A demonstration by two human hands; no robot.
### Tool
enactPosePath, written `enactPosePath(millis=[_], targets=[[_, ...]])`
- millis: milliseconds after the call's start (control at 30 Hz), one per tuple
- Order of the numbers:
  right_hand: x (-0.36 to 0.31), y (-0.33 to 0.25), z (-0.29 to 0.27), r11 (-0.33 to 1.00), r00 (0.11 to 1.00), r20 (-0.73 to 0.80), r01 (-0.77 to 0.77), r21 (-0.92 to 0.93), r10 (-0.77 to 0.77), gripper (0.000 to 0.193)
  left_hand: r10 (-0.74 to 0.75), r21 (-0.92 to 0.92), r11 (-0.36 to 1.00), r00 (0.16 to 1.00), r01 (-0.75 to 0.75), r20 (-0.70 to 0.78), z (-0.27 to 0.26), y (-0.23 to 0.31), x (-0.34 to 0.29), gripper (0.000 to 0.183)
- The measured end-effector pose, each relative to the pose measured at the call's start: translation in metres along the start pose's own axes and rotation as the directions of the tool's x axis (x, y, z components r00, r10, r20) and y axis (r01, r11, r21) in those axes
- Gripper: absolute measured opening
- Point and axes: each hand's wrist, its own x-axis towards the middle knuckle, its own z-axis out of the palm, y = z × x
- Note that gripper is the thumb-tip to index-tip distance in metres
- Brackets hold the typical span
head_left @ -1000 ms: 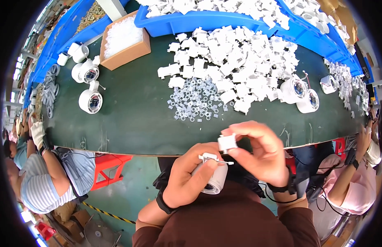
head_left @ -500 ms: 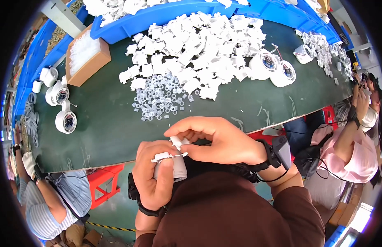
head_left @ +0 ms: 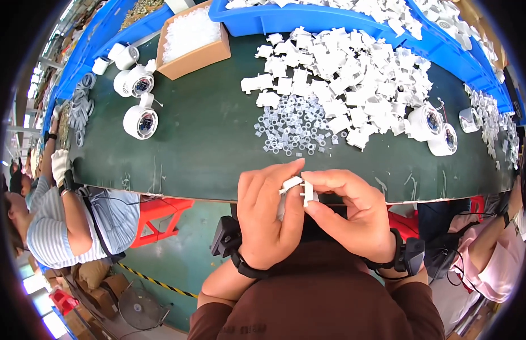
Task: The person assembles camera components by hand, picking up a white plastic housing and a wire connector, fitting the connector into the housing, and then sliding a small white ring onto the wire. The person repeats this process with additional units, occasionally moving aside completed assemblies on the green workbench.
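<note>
My left hand (head_left: pixel 267 212) is closed around a white round plastic housing (head_left: pixel 281 206), most of which the fingers hide. A white neck (head_left: pixel 291 183) of it shows between thumb and forefinger. Between the thumb and forefinger of my right hand (head_left: pixel 356 211) is a small white plastic bracket (head_left: pixel 309 195), held upright right beside the neck; I cannot tell if they touch. Beyond my hands lie a pile of small translucent rings (head_left: pixel 294 126) and a large heap of similar white plastic brackets (head_left: pixel 353 76).
White round housings with circuit boards stand left (head_left: pixel 140 122) and right (head_left: pixel 443 140) on the green table (head_left: pixel 201 136). A cardboard box (head_left: pixel 201 56) of clear parts and a blue bin (head_left: pixel 308 24) line the back. A co-worker's gloved hand (head_left: pixel 60 165) is at the left.
The view has shifted left, so the table contents appear farther right. My left hand has turned the housing, and the right hand's bracket is now upright beside its neck.
</note>
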Motion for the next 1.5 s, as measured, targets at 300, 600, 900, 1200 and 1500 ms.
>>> enactPosePath(millis=[300, 600, 900, 1200, 1500], targets=[[0.003, 0.013, 0.008, 0.987, 0.984, -0.099, 0.139, -0.079, -0.147, 0.035, 0.044, 0.017, 0.999, 0.999, -0.044, 0.022, 0.001, -0.006, 0.000, 0.037], [0.006, 0.028, 0.026, 0.848, 0.859, -0.226, 0.348, -0.400, -0.459, 0.039, 0.087, 0.029, 0.996, 0.996, -0.086, -0.020, 0.009, -0.009, -0.004, 0.035], [0.005, 0.033, 0.017, 0.930, 0.924, -0.168, 0.308, -0.201, -0.343, 0.036, 0.164, 0.055, 0.985, 0.986, -0.164, 0.000, 0.000, -0.015, -0.004, 0.030], [0.031, 0.025, -0.036, 0.580, 0.887, -0.208, 0.079, -0.811, -0.412, 0.014, 0.165, 0.156, 0.969, 0.970, -0.194, 0.181, -0.013, -0.007, 0.011, 0.028], [0.033, 0.031, -0.040, 0.624, 0.866, -0.177, 0.182, -0.760, -0.468, 0.010, 0.149, 0.132, 0.979, 0.987, -0.156, 0.064, -0.005, -0.009, 0.006, 0.033]])
